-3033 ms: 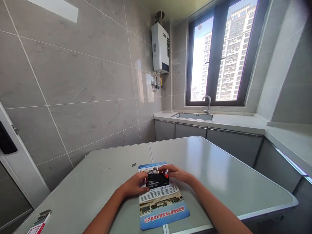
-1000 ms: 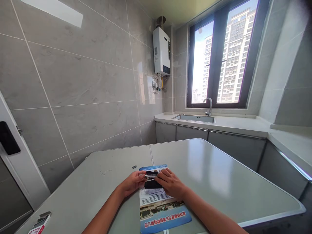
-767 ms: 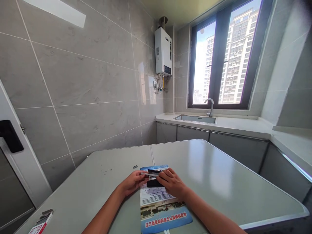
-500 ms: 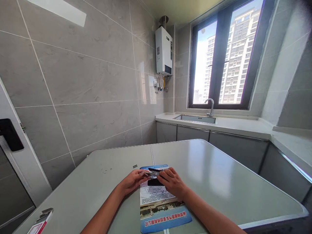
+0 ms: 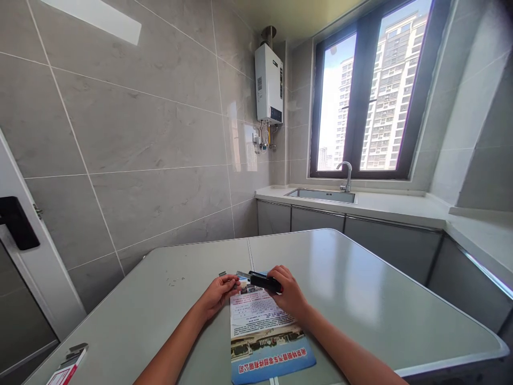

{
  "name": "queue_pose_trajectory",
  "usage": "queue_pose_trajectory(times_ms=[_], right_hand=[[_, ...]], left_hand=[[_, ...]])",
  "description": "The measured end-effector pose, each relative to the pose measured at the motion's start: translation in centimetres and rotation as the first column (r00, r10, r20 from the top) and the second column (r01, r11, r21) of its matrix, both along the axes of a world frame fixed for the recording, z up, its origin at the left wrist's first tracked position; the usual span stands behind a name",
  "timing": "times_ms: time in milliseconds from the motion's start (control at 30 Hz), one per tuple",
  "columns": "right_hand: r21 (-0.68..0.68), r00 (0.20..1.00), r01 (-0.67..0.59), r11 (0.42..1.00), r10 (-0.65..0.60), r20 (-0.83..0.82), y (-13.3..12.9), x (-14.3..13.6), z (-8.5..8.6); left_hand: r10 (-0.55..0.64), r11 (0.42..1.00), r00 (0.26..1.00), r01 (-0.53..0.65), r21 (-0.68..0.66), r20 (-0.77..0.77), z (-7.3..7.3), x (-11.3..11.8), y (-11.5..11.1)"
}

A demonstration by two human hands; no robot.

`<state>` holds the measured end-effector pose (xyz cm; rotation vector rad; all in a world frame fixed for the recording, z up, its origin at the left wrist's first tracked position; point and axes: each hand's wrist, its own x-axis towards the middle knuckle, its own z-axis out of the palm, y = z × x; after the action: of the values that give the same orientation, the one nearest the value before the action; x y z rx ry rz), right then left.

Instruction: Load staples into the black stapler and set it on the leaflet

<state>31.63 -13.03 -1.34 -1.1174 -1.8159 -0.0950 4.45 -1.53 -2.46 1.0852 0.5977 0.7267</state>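
My right hand (image 5: pixel 287 291) grips a black stapler (image 5: pixel 264 282) above the booklet, its metal end (image 5: pixel 242 275) pointing left. Facing that end, my left hand (image 5: pixel 222 293) has its thumb and fingers pinched together. Whatever sits between those fingertips is too small to make out. Under both hands lies a printed booklet (image 5: pixel 260 321) with a blue lower band and red lettering. A short grey strip that looks like staples (image 5: pixel 222 274) rests on the table just beyond my left fingers.
Tiny loose bits (image 5: pixel 175 281) are scattered on the pale table (image 5: pixel 340 321), left of my hands. A red and white package (image 5: pixel 68 366) lies at the near left corner. Past the table stands a counter with a sink (image 5: pixel 320 195); a white door (image 5: pixel 36 256) is at the left.
The stapler, earlier spread apart between both hands, now looks closed up in my right hand and turned, its dark side showing. My left fingers have drawn slightly away from it.
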Motion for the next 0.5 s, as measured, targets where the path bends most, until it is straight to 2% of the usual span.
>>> queue_pose_trajectory(times_ms=[133, 300, 500], right_hand=[[-0.217, 0.982, -0.149, 0.965, 0.119, -0.148, 0.4, 0.6, -0.1], [-0.34, 0.936, -0.345, 0.875, 0.291, -0.199, 0.5, 0.9, -0.5], [-0.42, 0.922, -0.387, 0.821, 0.353, -0.159, 0.6, 0.9, -1.1]], left_hand=[[0.036, 0.999, 0.999, -0.036, -0.031, -0.015, -0.1, -0.3, 0.5], [-0.069, 0.998, 0.998, 0.069, -0.002, -0.014, 0.5, -0.4, -0.1], [-0.067, 0.998, 0.998, 0.067, 0.022, 0.007, 0.9, 0.1, -0.5]])
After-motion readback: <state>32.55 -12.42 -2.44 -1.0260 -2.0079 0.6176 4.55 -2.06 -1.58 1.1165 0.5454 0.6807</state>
